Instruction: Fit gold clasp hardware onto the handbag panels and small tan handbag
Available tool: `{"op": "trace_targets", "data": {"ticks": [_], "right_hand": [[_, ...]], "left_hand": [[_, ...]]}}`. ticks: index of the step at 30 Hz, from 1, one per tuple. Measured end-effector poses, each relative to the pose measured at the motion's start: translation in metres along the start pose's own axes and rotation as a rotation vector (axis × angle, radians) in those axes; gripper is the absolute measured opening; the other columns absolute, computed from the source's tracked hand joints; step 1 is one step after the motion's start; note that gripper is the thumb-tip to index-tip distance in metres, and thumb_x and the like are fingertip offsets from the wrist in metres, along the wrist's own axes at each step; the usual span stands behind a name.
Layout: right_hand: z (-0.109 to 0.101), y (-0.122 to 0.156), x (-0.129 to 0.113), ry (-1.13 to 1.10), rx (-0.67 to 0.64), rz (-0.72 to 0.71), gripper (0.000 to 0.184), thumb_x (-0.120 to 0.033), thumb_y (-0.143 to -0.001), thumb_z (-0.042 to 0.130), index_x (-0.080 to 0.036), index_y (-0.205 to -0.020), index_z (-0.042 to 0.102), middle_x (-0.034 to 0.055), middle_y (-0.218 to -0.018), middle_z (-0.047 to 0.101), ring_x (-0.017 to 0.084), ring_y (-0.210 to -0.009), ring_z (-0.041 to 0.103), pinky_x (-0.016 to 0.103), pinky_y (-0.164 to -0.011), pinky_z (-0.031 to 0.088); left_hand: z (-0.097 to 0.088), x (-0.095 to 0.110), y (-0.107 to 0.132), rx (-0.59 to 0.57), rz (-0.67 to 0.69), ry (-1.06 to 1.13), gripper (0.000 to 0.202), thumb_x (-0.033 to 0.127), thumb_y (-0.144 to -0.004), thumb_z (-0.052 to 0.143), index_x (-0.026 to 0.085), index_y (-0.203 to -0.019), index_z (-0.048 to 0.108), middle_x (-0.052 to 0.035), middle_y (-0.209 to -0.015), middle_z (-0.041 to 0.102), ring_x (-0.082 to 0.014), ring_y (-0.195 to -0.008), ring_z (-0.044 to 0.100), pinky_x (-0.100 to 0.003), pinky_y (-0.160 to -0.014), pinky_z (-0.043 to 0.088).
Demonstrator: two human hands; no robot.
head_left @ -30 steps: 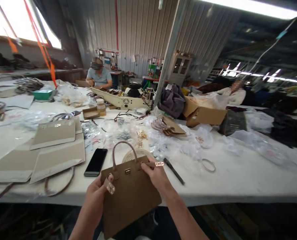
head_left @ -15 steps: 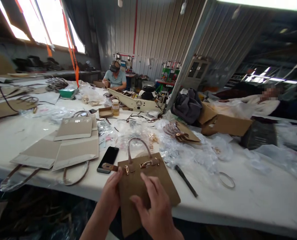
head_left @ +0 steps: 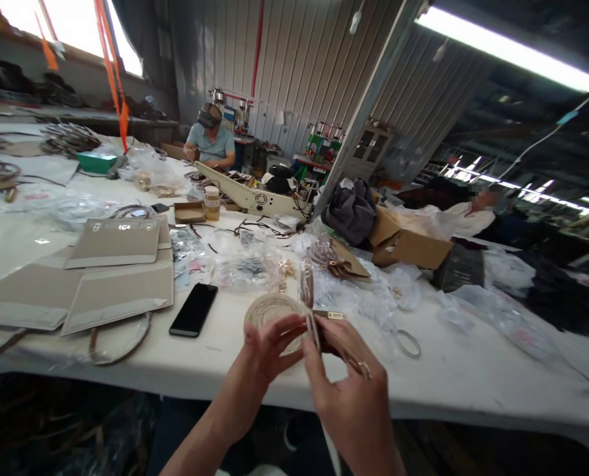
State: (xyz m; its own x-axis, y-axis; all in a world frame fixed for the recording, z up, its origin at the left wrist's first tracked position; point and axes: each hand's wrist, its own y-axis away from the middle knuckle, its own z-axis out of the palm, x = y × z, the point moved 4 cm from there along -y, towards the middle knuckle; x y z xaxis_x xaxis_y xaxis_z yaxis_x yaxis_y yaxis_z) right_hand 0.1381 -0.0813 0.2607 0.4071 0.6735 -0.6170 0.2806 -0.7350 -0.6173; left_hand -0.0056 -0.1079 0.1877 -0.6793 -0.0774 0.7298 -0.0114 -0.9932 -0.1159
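Observation:
In front of me a brown handbag panel (head_left: 313, 332) is turned edge-on, its looped handle (head_left: 307, 284) standing up at the far end. My right hand (head_left: 356, 390) grips the panel from the right, thumb on the near side. Gold-coloured hardware (head_left: 363, 369) shows by its fingers, and a strap with a gold metal plate (head_left: 336, 316) sticks out beyond them. My left hand (head_left: 269, 357) has its fingers stretched out and apart, fingertips at the panel's left side. Whether they press on it is hard to tell. Behind the left hand lies a beige coiled roll (head_left: 269, 305).
Left of my hands lie a black phone (head_left: 194, 309) and stacked beige panels (head_left: 120, 291) with handles. Plastic bags and loose gold fittings (head_left: 287, 268) spread behind. A ring-shaped band (head_left: 408, 344) and a cardboard box (head_left: 408, 241) are at right. A co-worker (head_left: 209, 142) sits across the table.
The panel has turned from facing me to edge-on. My right hand went from lying over its face to gripping it; my left let go of its edge. The coiled roll has come into view.

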Motion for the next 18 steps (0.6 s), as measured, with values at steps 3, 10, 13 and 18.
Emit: {"op": "trace_targets", "data": {"ticks": [3, 10, 13, 18], "right_hand": [[-0.045, -0.001, 0.009, -0.092, 0.054, 0.168, 0.026, -0.037, -0.104, 0.073, -0.024, -0.125, 0.08, 0.0102, -0.118, 0.077, 0.031, -0.106, 0.075, 0.037, -0.089, 0.065], [-0.083, 0.022, 0.086, -0.648, 0.117, 0.613, 0.04, -0.052, -0.083, 0.093, -0.025, -0.111, 0.083, 0.0064, -0.094, 0.08, 0.031, -0.076, 0.076, 0.036, -0.065, 0.062], [-0.065, 0.038, 0.115, -0.768, 0.062, 0.617, 0.039, -0.051, -0.076, 0.098, -0.025, -0.098, 0.082, 0.004, -0.08, 0.076, 0.026, -0.067, 0.071, 0.035, -0.064, 0.06], [-0.028, 0.076, 0.148, -0.76, 0.009, 0.68, 0.044, -0.05, -0.077, 0.099, -0.025, -0.107, 0.081, 0.004, -0.088, 0.078, 0.025, -0.077, 0.072, 0.034, -0.072, 0.06]], "left_hand": [[-0.003, 0.022, -0.008, 0.125, 0.101, -0.347, 0.06, 0.067, -0.101, 0.064, 0.026, -0.144, 0.065, -0.0154, -0.149, 0.064, -0.0356, -0.132, 0.066, -0.052, -0.111, 0.057], [-0.022, 0.084, 0.004, 0.119, 0.365, -1.194, 0.061, 0.053, -0.09, 0.083, 0.035, -0.147, 0.066, -0.0088, -0.16, 0.057, -0.037, -0.149, 0.051, -0.054, -0.127, 0.043], [-0.036, 0.07, 0.015, -0.168, 0.055, -1.102, 0.062, 0.058, -0.09, 0.082, 0.034, -0.145, 0.069, -0.0066, -0.151, 0.068, -0.0349, -0.14, 0.06, -0.046, -0.121, 0.05], [-0.05, 0.039, 0.034, -0.307, -0.288, -0.911, 0.045, 0.057, -0.099, 0.072, 0.02, -0.123, 0.079, -0.0054, -0.115, 0.079, -0.024, -0.102, 0.069, -0.025, -0.084, 0.056]]}}
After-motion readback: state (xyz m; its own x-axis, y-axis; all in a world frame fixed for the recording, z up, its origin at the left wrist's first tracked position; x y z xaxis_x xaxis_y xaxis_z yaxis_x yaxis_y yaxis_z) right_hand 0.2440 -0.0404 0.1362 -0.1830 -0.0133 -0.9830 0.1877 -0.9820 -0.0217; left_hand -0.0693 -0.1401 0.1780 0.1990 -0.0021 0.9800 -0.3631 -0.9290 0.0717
